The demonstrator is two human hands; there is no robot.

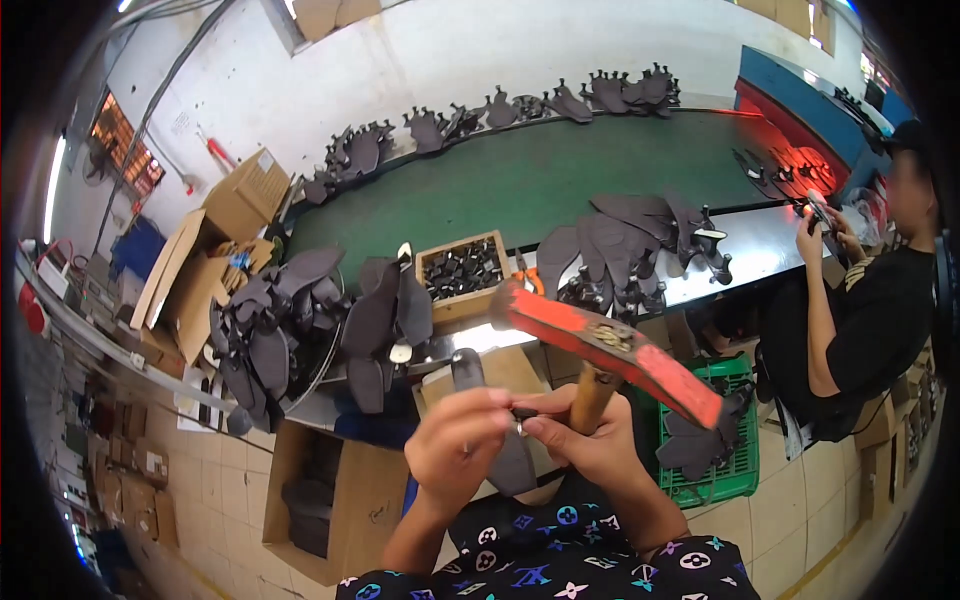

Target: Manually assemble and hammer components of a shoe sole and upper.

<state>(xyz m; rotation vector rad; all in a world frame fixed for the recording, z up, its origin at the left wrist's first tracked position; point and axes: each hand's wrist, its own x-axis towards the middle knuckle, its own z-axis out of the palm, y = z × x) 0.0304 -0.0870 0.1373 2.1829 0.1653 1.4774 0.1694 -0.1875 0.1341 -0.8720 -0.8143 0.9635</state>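
Note:
My right hand [600,440] is closed round the wooden handle [594,395] of a hammer. Its red-painted head [615,345] points up and slants across the view. Thumb and fingertips of my left hand [455,440] pinch a small dark piece [522,413], and the right thumb and finger meet it from the other side. Its exact kind is too small to tell. Behind and below my hands lies a dark grey shoe sole [513,468], partly covered by my fingers. A wooden box [428,312] of small black pieces stands on the bench beyond them.
Dark soles with heels lie in piles at left [270,350] and right [620,240]. Behind runs a green conveyor belt [500,180]. A green crate [745,470] and a cardboard box [355,510] flank me. A co-worker [860,320] sits at right; orange-handled pliers [530,275] lie beside the wooden box.

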